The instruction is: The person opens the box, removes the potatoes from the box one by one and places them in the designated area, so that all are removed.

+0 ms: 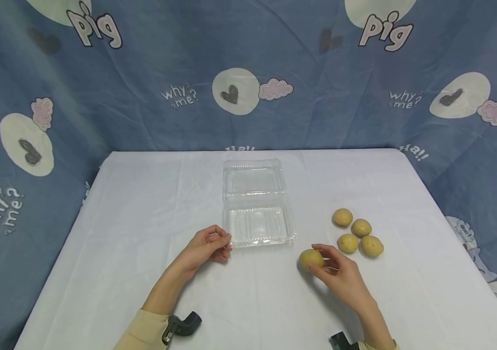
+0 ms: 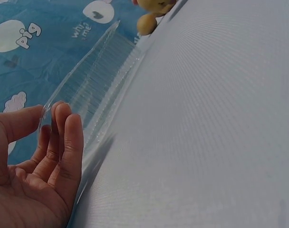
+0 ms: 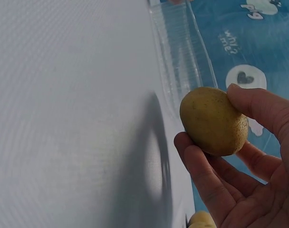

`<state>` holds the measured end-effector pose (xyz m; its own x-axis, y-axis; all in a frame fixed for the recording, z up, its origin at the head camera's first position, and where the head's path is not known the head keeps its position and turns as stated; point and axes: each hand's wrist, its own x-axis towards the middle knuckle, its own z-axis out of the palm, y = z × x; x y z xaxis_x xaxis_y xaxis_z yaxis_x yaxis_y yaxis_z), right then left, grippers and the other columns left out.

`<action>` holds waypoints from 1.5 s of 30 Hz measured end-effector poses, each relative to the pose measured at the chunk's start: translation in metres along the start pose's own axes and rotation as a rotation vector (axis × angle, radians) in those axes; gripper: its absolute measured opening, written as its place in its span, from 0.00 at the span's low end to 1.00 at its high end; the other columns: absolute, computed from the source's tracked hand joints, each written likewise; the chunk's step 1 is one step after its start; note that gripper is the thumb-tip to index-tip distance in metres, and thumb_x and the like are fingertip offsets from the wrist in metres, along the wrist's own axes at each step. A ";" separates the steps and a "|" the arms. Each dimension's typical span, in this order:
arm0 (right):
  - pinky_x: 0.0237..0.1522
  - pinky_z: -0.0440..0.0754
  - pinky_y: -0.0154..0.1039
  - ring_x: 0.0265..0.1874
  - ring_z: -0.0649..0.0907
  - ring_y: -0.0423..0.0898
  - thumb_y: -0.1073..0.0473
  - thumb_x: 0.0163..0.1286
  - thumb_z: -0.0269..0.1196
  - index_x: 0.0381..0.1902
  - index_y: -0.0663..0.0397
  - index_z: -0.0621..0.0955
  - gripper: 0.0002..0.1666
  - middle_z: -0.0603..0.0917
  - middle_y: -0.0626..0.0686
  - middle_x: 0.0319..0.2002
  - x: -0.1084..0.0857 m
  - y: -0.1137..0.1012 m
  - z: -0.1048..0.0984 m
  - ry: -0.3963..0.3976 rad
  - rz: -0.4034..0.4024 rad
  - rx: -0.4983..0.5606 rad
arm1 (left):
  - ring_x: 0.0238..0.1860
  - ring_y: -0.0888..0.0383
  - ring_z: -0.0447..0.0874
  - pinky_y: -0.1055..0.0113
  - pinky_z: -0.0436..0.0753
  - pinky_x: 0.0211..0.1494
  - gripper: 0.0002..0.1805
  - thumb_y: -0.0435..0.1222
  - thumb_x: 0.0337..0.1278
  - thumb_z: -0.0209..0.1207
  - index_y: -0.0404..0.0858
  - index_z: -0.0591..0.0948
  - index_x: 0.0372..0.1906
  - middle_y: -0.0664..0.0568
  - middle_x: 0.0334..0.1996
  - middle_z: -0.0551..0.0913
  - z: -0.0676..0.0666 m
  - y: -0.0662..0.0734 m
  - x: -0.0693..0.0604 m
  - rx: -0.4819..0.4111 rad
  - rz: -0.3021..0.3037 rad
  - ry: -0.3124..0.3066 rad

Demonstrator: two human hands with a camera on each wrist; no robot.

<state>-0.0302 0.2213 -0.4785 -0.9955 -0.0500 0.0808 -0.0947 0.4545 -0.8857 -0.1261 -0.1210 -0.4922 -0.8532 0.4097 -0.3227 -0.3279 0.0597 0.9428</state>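
Observation:
A clear plastic clamshell container [image 1: 257, 226] lies opened out on the white table, its lid half [image 1: 254, 180] toward the back. At its near left corner, my left hand [image 1: 208, 247] pinches the rim between thumb and fingers, as the left wrist view also shows. My right hand [image 1: 346, 278] grips a yellow-brown potato [image 1: 311, 259] by thumb and fingertips. In the right wrist view this potato [image 3: 213, 121] is held above the cloth and casts a shadow. It is to the right of the container and in front of it.
Several more potatoes [image 1: 361, 227] lie in a loose group right of the container, just beyond my right hand. White cloth [image 1: 143, 194] covers the table. A blue printed curtain [image 1: 143, 116] rises behind the table and along both sides.

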 end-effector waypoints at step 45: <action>0.40 0.83 0.31 0.42 0.84 0.45 0.60 0.58 0.74 0.55 0.59 0.78 0.27 0.84 0.57 0.47 -0.026 0.016 -0.035 0.139 0.105 -0.196 | 0.29 0.57 0.82 0.63 0.85 0.36 0.13 0.38 0.68 0.59 0.33 0.70 0.41 0.46 0.30 0.82 0.000 0.002 -0.002 -0.002 0.015 -0.012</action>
<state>-0.0057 0.2615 -0.4786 -0.9901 0.1230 0.0670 0.0230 0.6152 -0.7881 -0.1247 -0.1218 -0.4897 -0.8532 0.4215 -0.3073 -0.3156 0.0518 0.9475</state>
